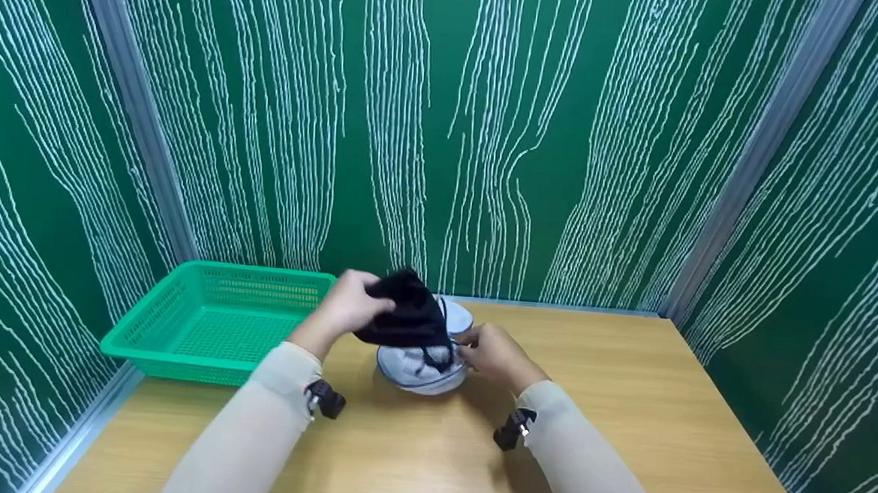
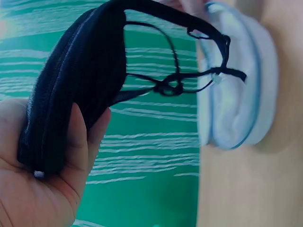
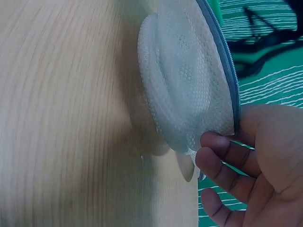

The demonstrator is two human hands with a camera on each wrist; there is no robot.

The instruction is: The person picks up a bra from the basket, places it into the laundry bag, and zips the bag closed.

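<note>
A black bra (image 1: pixel 405 312) with thin dangling straps is gripped in my left hand (image 1: pixel 352 302), raised above the white mesh laundry bag (image 1: pixel 417 380). In the left wrist view, the thumb and fingers wrap one end of the folded bra (image 2: pixel 80 71). The straps hang over the bag's opening, lined with white. My right hand (image 1: pixel 497 355) pinches the bag's rim at its right side; in the right wrist view, fingertips (image 3: pixel 213 142) hold the mesh (image 3: pixel 189 80) beside the dark zip. Behind the bra, the bag's round lid (image 1: pixel 458 319) is partly hidden.
On the left of the wooden table (image 1: pixel 626 406) stands a green plastic basket (image 1: pixel 178 357). Green walls with white streaks (image 1: pixel 505 130) close off the back and both sides.
</note>
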